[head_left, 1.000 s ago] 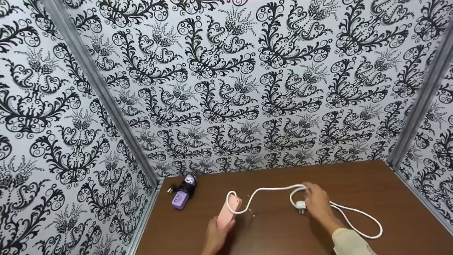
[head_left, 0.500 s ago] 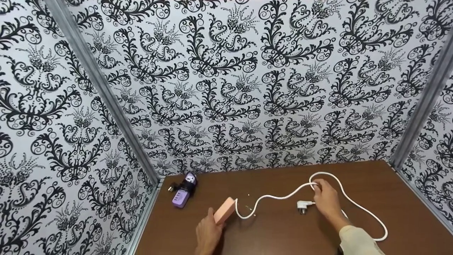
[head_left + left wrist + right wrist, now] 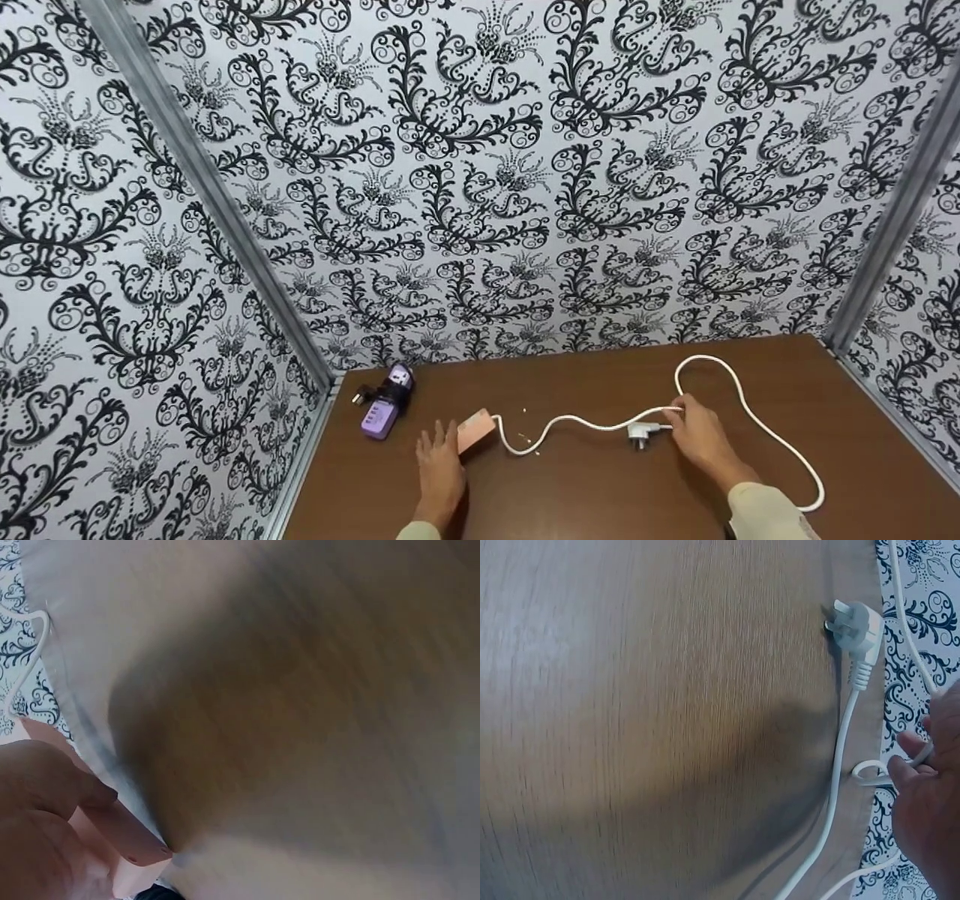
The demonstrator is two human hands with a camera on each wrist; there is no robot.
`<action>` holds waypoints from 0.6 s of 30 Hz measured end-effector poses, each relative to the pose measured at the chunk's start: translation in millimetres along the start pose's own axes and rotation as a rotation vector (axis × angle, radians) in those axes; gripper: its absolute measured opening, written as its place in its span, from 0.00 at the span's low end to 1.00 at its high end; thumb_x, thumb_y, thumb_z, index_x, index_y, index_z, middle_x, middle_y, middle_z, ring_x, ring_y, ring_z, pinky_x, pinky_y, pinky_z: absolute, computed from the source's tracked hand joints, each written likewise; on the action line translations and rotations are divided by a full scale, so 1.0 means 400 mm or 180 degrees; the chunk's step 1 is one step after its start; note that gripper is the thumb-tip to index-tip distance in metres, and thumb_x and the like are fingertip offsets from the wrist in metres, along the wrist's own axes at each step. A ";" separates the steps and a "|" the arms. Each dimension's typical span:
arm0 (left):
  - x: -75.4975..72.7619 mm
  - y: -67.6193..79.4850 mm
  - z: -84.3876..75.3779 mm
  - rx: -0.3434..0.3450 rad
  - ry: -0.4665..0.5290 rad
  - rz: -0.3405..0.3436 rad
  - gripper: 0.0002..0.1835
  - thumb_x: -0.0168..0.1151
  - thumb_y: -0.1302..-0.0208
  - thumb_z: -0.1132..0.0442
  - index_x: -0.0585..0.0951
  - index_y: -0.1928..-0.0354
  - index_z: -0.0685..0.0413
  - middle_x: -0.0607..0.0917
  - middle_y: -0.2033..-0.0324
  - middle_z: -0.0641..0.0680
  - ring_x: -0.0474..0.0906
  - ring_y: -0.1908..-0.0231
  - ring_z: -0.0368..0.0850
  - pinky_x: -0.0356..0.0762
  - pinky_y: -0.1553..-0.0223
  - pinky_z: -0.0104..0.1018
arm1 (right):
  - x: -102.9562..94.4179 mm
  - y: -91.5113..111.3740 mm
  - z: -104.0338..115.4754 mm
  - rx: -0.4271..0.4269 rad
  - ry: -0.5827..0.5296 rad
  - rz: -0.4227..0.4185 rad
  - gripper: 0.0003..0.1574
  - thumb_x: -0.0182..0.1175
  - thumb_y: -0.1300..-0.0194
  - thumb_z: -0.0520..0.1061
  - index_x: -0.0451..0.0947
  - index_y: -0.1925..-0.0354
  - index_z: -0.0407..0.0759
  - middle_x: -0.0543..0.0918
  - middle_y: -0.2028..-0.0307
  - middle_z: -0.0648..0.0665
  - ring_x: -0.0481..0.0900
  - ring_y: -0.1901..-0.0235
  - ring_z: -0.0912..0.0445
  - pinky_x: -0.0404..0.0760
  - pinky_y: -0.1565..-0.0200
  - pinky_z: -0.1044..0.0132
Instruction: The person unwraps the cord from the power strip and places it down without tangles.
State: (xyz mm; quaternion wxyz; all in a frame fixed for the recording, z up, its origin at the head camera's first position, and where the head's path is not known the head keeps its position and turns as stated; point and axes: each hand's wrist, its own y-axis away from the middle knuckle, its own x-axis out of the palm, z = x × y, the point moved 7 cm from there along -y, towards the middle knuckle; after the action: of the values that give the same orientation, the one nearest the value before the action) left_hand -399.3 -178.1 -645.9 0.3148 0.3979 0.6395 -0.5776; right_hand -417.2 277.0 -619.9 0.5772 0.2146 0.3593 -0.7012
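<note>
A pink power strip [image 3: 477, 430] lies at a slant over the brown table, a white cord running from its far end. My left hand [image 3: 441, 469] holds its near part, fingers along the left side. The left wrist view shows the thumb [image 3: 94, 791] against the strip's side; the hand hides part of it. With thumb and fingertips, my right hand [image 3: 705, 439] pinches the white cord [image 3: 581, 422]. Just left of those fingers is the white plug [image 3: 642, 432], prongs toward me. In the right wrist view the plug [image 3: 857, 634] stands clear of the fingers.
A purple power strip [image 3: 380, 418] with its black cord bundled round it lies at the table's back left. Small pale bits [image 3: 528, 441] are scattered near the middle. Patterned walls [image 3: 495, 225] enclose the brown table [image 3: 585, 495]. A cord loop [image 3: 780, 435] spreads right.
The pink strip has turned lower and flatter, and the left hand's fingers have spread along it. The right hand has shifted right, drawing the cord out; the loop behind it has opened wider.
</note>
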 end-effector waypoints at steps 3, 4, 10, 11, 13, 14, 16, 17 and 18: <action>-0.005 0.000 -0.004 -0.0022 -0.0068 -0.0008 0.36 0.78 0.51 0.73 0.82 0.36 0.55 0.85 0.37 0.69 0.81 0.38 0.76 0.77 0.33 0.64 | 0.019 -0.001 0.010 -0.0161 0.0095 0.0152 0.16 0.62 0.27 0.36 0.76 0.47 0.25 0.86 0.52 0.24 0.85 0.48 0.28 0.81 0.45 0.34; -0.006 0.002 -0.007 -0.0020 -0.0075 0.0004 0.35 0.77 0.50 0.73 0.82 0.36 0.55 0.85 0.38 0.70 0.81 0.37 0.76 0.78 0.33 0.64 | 0.026 0.000 0.013 -0.0210 0.0138 0.0211 0.16 0.62 0.28 0.35 0.77 0.46 0.24 0.86 0.50 0.22 0.84 0.46 0.26 0.80 0.43 0.33; 0.007 0.028 -0.033 0.0090 0.0295 0.0311 0.39 0.75 0.50 0.73 0.78 0.32 0.60 0.74 0.34 0.82 0.72 0.31 0.81 0.73 0.32 0.69 | 0.062 0.008 0.028 -0.0376 0.0426 0.0507 0.15 0.62 0.32 0.32 0.84 0.48 0.28 0.82 0.45 0.16 0.81 0.43 0.21 0.80 0.41 0.30; 0.010 0.033 -0.036 0.0107 0.0389 0.0360 0.39 0.74 0.50 0.73 0.77 0.31 0.60 0.72 0.32 0.84 0.70 0.30 0.82 0.72 0.30 0.70 | 0.065 0.010 0.030 -0.0386 0.0444 0.0506 0.14 0.62 0.33 0.32 0.84 0.50 0.29 0.83 0.47 0.17 0.83 0.45 0.22 0.81 0.43 0.30; 0.017 0.036 -0.043 0.0152 0.0492 0.0428 0.39 0.72 0.49 0.74 0.77 0.30 0.61 0.68 0.30 0.85 0.66 0.28 0.83 0.69 0.28 0.71 | 0.066 0.014 0.036 -0.0404 0.0451 0.0453 0.12 0.63 0.35 0.30 0.86 0.54 0.31 0.86 0.52 0.23 0.86 0.49 0.26 0.82 0.46 0.32; 0.019 0.037 -0.045 0.0164 0.0528 0.0449 0.39 0.70 0.49 0.74 0.76 0.30 0.61 0.67 0.30 0.85 0.65 0.27 0.83 0.67 0.28 0.72 | 0.067 0.016 0.039 -0.0406 0.0446 0.0418 0.11 0.63 0.36 0.30 0.86 0.55 0.32 0.88 0.54 0.26 0.87 0.51 0.28 0.83 0.47 0.34; 0.024 0.038 -0.045 0.0173 0.0612 0.0460 0.40 0.69 0.50 0.75 0.76 0.30 0.62 0.65 0.29 0.86 0.63 0.26 0.84 0.66 0.27 0.73 | 0.072 0.020 0.045 -0.0411 0.0434 0.0374 0.10 0.64 0.38 0.30 0.88 0.59 0.34 0.91 0.57 0.32 0.88 0.53 0.32 0.84 0.49 0.36; 0.021 0.039 -0.046 0.0179 0.0623 0.0445 0.40 0.68 0.50 0.76 0.76 0.30 0.63 0.65 0.29 0.86 0.63 0.26 0.84 0.65 0.27 0.73 | 0.075 0.022 0.048 -0.0415 0.0429 0.0371 0.10 0.64 0.39 0.29 0.88 0.60 0.35 0.91 0.58 0.33 0.89 0.53 0.32 0.84 0.49 0.37; 0.020 0.039 -0.046 0.0189 0.0625 0.0417 0.39 0.68 0.50 0.76 0.76 0.30 0.63 0.65 0.29 0.87 0.62 0.26 0.85 0.65 0.27 0.73 | 0.079 0.025 0.050 -0.0406 0.0424 0.0374 0.10 0.64 0.39 0.30 0.89 0.61 0.36 0.92 0.59 0.35 0.89 0.54 0.33 0.85 0.49 0.37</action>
State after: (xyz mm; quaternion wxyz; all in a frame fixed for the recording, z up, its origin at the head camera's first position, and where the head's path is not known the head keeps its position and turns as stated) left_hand -388.5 -158.3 -658.0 0.2758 0.5026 0.6225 -0.5327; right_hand -413.1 240.7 -632.1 0.6046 0.2443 0.4275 -0.6261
